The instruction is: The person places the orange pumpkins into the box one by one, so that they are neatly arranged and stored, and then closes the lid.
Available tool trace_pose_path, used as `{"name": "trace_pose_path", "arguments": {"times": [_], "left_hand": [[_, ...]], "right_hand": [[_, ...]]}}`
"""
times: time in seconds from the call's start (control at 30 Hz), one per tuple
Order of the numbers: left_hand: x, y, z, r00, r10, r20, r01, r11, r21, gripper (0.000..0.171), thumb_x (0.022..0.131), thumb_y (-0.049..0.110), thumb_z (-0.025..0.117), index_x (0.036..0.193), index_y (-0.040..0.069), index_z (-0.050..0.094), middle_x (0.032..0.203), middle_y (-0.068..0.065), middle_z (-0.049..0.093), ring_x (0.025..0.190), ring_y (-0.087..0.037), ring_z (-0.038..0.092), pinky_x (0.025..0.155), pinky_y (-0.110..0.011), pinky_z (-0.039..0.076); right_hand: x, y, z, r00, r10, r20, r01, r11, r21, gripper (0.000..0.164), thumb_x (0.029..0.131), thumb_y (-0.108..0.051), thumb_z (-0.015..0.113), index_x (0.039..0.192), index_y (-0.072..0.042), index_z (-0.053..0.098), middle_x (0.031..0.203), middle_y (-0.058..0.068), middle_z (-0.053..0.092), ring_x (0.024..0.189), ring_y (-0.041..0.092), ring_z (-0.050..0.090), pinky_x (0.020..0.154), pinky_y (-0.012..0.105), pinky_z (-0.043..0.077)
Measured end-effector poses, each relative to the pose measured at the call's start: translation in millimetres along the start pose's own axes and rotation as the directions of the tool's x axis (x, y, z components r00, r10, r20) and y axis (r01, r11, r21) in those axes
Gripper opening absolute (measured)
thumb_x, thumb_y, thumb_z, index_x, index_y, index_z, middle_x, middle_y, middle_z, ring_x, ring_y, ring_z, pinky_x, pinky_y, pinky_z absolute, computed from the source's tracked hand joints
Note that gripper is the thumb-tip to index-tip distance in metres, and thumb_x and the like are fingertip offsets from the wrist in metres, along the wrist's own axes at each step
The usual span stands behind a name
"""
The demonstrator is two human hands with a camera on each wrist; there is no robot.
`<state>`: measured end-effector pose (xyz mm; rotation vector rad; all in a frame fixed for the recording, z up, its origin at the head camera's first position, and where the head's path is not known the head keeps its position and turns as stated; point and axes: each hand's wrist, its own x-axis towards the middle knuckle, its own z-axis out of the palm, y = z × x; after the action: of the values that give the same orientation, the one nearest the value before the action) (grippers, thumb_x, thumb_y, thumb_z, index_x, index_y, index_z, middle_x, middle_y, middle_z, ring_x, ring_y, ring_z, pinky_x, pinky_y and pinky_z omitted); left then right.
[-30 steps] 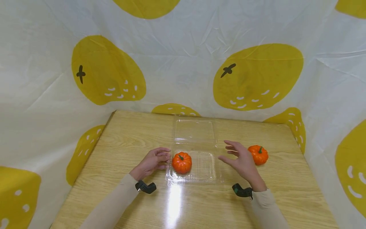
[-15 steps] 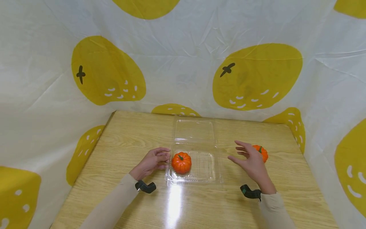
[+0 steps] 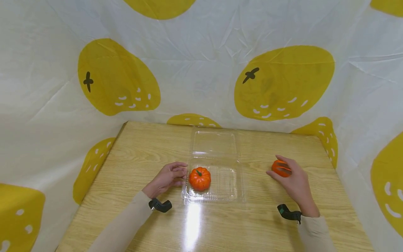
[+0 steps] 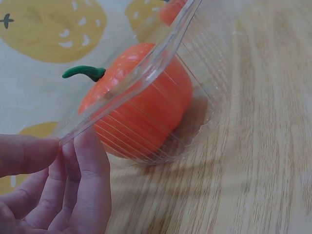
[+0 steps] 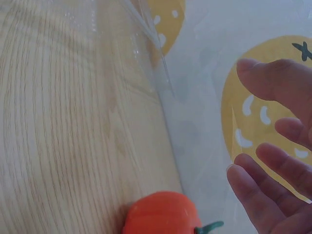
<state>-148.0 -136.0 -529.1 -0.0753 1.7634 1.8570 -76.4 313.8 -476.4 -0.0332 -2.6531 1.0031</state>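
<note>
A clear plastic clamshell container (image 3: 225, 183) lies unfolded on the table, its lid (image 3: 214, 142) laid back toward the far edge. Inside its left half sits a small orange toy pumpkin (image 3: 199, 179) with a green stem. My left hand (image 3: 168, 177) pinches the container's left rim between thumb and fingers, as the left wrist view confirms. A second orange pumpkin (image 3: 278, 168) rests on the table to the right, partly hidden by my right hand (image 3: 296, 180). That hand's fingers and thumb are spread apart; the right wrist view shows the pumpkin (image 5: 161, 214) apart from them.
The wooden table (image 3: 151, 143) has a light reflection near its front. A white cloth (image 3: 198, 84) with yellow fruit prints hangs behind the table and at both sides. Each wrist wears a dark camera band.
My right hand has moved to the right, from beside the container to over the second pumpkin. The left hand, the container and the first pumpkin have stayed put.
</note>
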Motion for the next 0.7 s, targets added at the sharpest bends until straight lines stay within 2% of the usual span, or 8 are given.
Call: {"name": "trace_pose_path", "arguments": {"times": [0.03,0.13,0.23,0.43,0.7], "left_hand": [[0.1,0.1,0.2,1.0,-0.001,-0.003,0.001,1.0,0.001,0.044,0.102,0.008,0.063,0.143,0.0,0.052,0.117,-0.009,0.068,0.091,-0.014,0.067,0.077,-0.028,0.062],[0.6,0.1,0.8,1.0,-0.003,-0.004,0.003,1.0,0.002,0.043,0.102,0.008,0.063,0.143,0.001,0.052,0.117,-0.009,0.069,0.091,-0.014,0.067,0.077,-0.028,0.062],[1.0,0.0,0.6,1.0,-0.005,-0.004,0.006,1.0,0.004,0.043,0.101,0.008,0.063,0.143,0.002,0.052,0.117,-0.009,0.069,0.091,-0.014,0.068,0.078,-0.028,0.062],[0.7,0.8,-1.4,1.0,-0.001,0.013,0.001,1.0,0.002,0.046,0.102,0.007,0.062,0.145,-0.001,0.049,0.119,-0.01,0.068,0.091,-0.014,0.067,0.078,-0.028,0.062],[0.8,0.8,-1.5,1.0,-0.002,0.012,0.001,1.0,0.009,0.046,0.102,0.007,0.061,0.146,-0.002,0.049,0.117,-0.009,0.068,0.091,-0.013,0.067,0.078,-0.028,0.062]], "right_hand": [[0.0,2.0,-1.5,1.0,0.003,-0.008,-0.003,1.0,-0.003,0.069,0.081,-0.029,0.09,0.141,-0.012,0.062,0.13,0.017,0.068,0.107,0.022,0.067,0.084,-0.007,0.037],[0.2,8.5,-5.9,1.0,0.017,-0.007,-0.017,1.0,0.015,0.068,0.082,-0.026,0.09,0.141,-0.009,0.061,0.131,0.02,0.066,0.103,-0.002,0.064,0.083,-0.008,0.038],[0.0,14.2,-9.3,0.999,0.031,-0.008,-0.031,0.998,0.046,0.068,0.083,-0.024,0.089,0.142,-0.007,0.06,0.131,0.021,0.066,0.1,-0.023,0.05,0.083,-0.006,0.042],[-1.1,22.4,-16.7,0.998,0.056,-0.008,-0.056,0.997,0.047,0.068,0.083,-0.024,0.088,0.141,-0.003,0.059,0.13,0.023,0.065,0.099,-0.026,0.047,0.082,-0.007,0.041],[-3.9,36.7,-23.0,0.997,0.074,-0.023,-0.073,0.997,0.039,0.067,0.084,-0.023,0.088,0.14,0.0,0.059,0.137,0.027,0.061,0.096,-0.028,0.046,0.08,-0.009,0.039]]}}
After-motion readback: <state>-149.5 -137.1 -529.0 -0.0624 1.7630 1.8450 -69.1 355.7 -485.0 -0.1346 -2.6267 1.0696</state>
